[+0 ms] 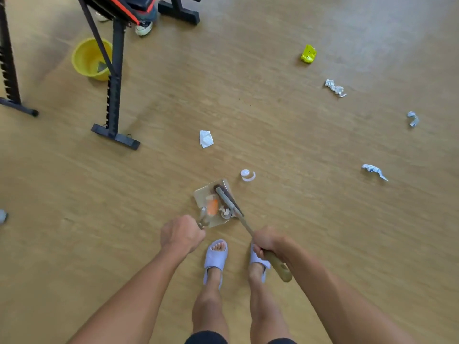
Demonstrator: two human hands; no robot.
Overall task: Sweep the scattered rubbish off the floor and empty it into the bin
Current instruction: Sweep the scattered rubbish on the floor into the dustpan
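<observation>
Steel-grey, the dustpan (211, 203) sits flat on the wooden floor (273, 120) just ahead of the person's sandalled feet, and it already holds some rubbish: an orange-and-clear piece (211, 207) and a small crumpled wad (225, 211). The left hand (182, 233) is closed in a fist around the pan's handle. The right hand (269, 242) is wrapped tightly around the wooden handle of the broom (229, 201), whose dark head lies across the pan's right edge, seemingly pushing scraps in.

By my reading the job is early to midway. Plenty is left on the floor: a coil of white tape (248, 175) just beyond the pan, a white paper (206, 138) farther ahead, and to the right, well apart from each other, three crumpled wrappers (335, 88), (413, 118), (374, 170) and a yellow carton (308, 53). Something pale also shows at the far left edge, too cut off to name. Nothing has visibly been tipped from this pan yet; the yellow bin (90, 59) stands well off at upper left, with something grey inside it.

The bin sits right against the black legs of a metal frame (114, 78), one strut crossing in front of it, so emptying the pan will likely mean reaching round that leg. Another person's shoes (143, 28) show behind the frame. The scattered pieces on the right lie on open floor with nothing blocking them.
</observation>
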